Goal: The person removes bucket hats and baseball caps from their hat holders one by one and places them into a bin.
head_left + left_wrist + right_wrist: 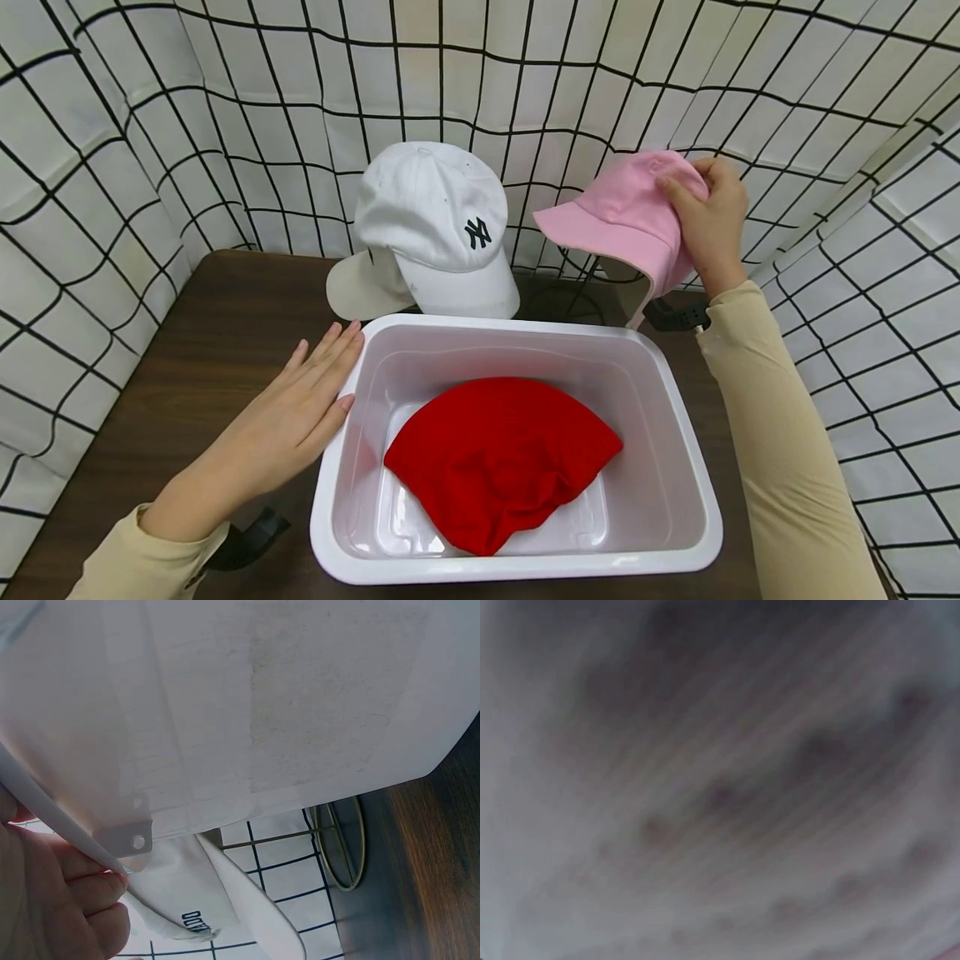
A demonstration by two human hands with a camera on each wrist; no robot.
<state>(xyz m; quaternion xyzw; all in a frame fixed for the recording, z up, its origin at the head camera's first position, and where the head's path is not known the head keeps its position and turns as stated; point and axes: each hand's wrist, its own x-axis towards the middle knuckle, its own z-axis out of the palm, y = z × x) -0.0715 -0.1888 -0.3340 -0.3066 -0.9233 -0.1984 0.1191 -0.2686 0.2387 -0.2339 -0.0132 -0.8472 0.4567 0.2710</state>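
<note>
My right hand (pixel 716 221) pinches a pink baseball cap (pixel 626 200) by its crown, thumb in front, and holds it above the back right corner of a white plastic tub (pixel 517 568). The cap's brim points left and down. Blurred pale fabric with rows of small dark dots (pixel 721 795) fills the right wrist view. With straight fingers my left hand (pixel 262 433) rests along the tub's left rim; the left wrist view shows its fingers (pixel 97 892) at the rim's edge. A red hat (pixel 502 458) lies folded inside the tub.
Behind the tub stands a white baseball cap (pixel 435 208) with a black NY emblem, overlapping a beige cap (pixel 367 287). A wire stand (pixel 360 847) shows beside the caps. Black wire grid panels (pixel 442 83) backed with white enclose the dark wooden table (pixel 240 333).
</note>
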